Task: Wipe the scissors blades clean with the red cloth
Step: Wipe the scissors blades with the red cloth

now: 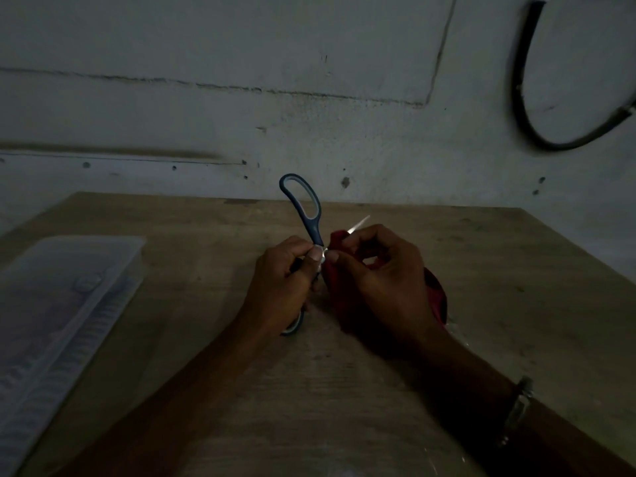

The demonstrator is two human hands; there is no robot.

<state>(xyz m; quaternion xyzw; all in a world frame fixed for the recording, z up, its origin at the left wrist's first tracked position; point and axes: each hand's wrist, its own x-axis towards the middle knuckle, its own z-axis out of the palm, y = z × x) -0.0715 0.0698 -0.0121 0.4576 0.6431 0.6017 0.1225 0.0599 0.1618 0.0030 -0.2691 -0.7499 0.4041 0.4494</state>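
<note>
Scissors (303, 208) sit opened wide above the wooden table (481, 270), gripped near the pivot by the left hand (285, 280). Right hand (378, 277) pinches the red cloth (435, 297) around one blade, whose tip pokes out beyond the fingers. Good practice, I judge: slide cloth from pivot toward tip, fingers behind the edge.

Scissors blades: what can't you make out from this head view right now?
- Scissors: most of one blade is wrapped in the red cloth under the right hand; only the tip shows.
- Second blade: not visible, behind the hands.
- Lower handle: mostly covered by the left hand.
- Blade cleanliness: too dark to judge.
</note>
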